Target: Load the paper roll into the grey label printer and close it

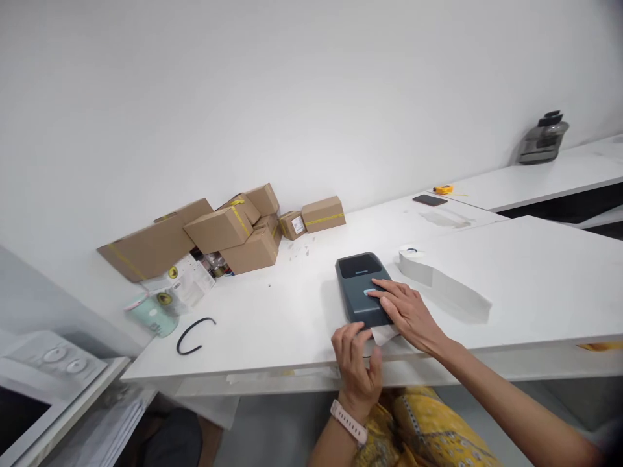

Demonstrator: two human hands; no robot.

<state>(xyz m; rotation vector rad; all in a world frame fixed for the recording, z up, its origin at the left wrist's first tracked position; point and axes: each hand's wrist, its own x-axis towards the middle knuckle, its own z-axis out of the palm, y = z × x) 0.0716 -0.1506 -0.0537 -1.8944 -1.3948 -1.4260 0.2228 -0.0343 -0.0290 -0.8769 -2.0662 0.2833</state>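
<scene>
Left hand (357,366): fingers half-curled at the front edge of the label printer (354,295), near a white paper slip (383,333); grip unclear. Printer: dark blue-grey, black-panelled, flat on white table (263,324). Right hand (409,314): loosely spread, fingers touching printer's top.

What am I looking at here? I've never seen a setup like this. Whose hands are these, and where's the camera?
No robot here: these are a person's bare hands, seen from a camera on their head, looking forward and down. The right hand rests on a dark machine; the left hand is at its near edge, by a slip of paper, though I can't tell whether it grips that. Also on the white table are a paper strip, some cardboard boxes and a green can.
</scene>
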